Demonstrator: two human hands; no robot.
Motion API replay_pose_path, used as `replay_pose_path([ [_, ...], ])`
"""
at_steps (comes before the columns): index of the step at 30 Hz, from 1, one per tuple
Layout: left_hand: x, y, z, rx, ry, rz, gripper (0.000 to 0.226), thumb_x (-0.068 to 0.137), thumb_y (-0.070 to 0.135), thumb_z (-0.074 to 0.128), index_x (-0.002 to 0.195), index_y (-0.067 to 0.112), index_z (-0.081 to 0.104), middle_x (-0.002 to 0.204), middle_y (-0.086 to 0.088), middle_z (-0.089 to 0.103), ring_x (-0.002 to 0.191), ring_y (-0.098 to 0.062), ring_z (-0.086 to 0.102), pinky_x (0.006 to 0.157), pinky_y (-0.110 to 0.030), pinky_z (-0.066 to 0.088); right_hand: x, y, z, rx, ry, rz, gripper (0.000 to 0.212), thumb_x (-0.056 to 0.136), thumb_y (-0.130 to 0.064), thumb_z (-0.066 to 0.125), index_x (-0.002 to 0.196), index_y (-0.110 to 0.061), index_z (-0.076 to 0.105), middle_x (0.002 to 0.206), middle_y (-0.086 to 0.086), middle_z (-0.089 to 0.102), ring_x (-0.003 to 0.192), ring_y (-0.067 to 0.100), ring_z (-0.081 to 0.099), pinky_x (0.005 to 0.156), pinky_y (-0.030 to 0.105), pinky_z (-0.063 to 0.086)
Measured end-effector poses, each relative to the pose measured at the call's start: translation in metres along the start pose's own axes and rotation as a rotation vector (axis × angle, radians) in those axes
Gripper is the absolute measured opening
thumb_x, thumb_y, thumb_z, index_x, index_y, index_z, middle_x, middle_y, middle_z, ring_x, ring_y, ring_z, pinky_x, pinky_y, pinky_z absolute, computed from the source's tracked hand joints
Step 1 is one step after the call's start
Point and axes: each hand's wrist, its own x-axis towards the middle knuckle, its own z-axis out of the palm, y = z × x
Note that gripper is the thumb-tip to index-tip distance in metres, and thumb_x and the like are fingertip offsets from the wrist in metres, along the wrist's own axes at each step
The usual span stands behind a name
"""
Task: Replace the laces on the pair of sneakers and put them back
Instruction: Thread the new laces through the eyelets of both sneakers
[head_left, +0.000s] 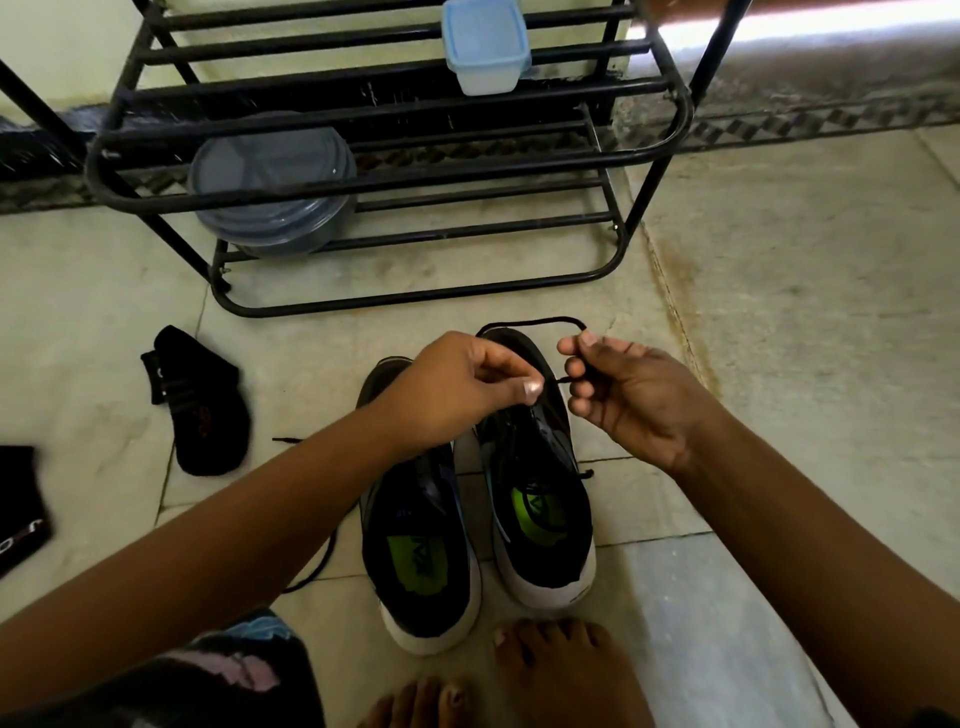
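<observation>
Two black sneakers (478, 525) are stood side by side on the tiled floor (779, 312), just beyond bare feet (561, 670). Above the right sneaker's toe, a black lace (530, 323) is pinched by the left hand (462, 389) and the right hand (628, 400), looping between them. Farther off, a black rack (395, 156) is seen.

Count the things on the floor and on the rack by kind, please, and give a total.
Sneakers: 2
Black socks: 2
Plastic containers: 2
Black laces: 2
Metal rack: 1
Total: 9
</observation>
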Motion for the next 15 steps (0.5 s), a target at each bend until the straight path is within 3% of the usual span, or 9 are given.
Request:
replay_pose_path([
  [4, -0.0004, -0.0008, 0.0059, -0.030, 0.035, -0.025, 0.007, 0.084, 0.016, 0.069, 0.090, 0.017, 0.073, 0.083, 0.000, 0.073, 0.077, -0.005, 0.068, 0.076, -0.012, 0.050, -0.0017, 0.0018, 0.0025, -0.029, -0.025, 0.009, 0.022, 0.097, -0.016, 0.046, 0.087, -0.004, 0.062, 0.061, 0.001, 0.053, 0.047, 0.008, 0.045, 0.045, 0.019, 0.047],
  [10, 0.0013, -0.0084, 0.0092, -0.009, 0.046, -0.062, 0.006, 0.083, 0.019, 0.071, 0.089, 0.018, 0.072, 0.081, -0.002, 0.071, 0.074, -0.007, 0.064, 0.082, -0.029, 0.053, -0.0019, 0.0011, 0.0061, -0.020, -0.059, 0.018, 0.023, 0.097, -0.015, 0.046, 0.087, -0.004, 0.063, 0.060, 0.001, 0.054, 0.046, 0.007, 0.045, 0.045, 0.019, 0.047],
  [15, 0.0027, -0.0095, 0.0105, 0.011, 0.047, -0.030, 0.005, 0.085, 0.018, 0.069, 0.085, 0.023, 0.070, 0.079, 0.000, 0.071, 0.075, -0.007, 0.065, 0.080, -0.028, 0.053, -0.0020, 0.0015, 0.0061, -0.027, -0.071, 0.029, 0.023, 0.096, -0.016, 0.046, 0.086, -0.005, 0.063, 0.061, 0.001, 0.053, 0.047, 0.007, 0.045, 0.044, 0.019, 0.046],
])
